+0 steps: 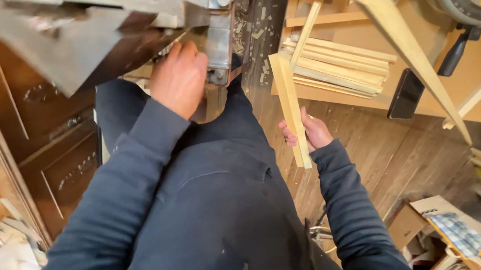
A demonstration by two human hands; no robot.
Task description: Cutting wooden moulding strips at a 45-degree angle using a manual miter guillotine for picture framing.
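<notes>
Left hand [179,79] fingertips hidden under metal machine [113,16]; grip unclear. Right hand [308,133] clamps two wooden strips [291,107], upright beside lap. Stack of strips [341,66] on bench [371,34], count unclear.

Dark navy long sleeves, snug cuffs, matching navy apron (faint pale specks), bare hands [179,80]

wood strip stack [341,66] | black phone [406,94] | cardboard box [409,223] | plank floor [385,156]

A pale flat wooden strip [291,106] held slanting, upper end leftward.
</notes>
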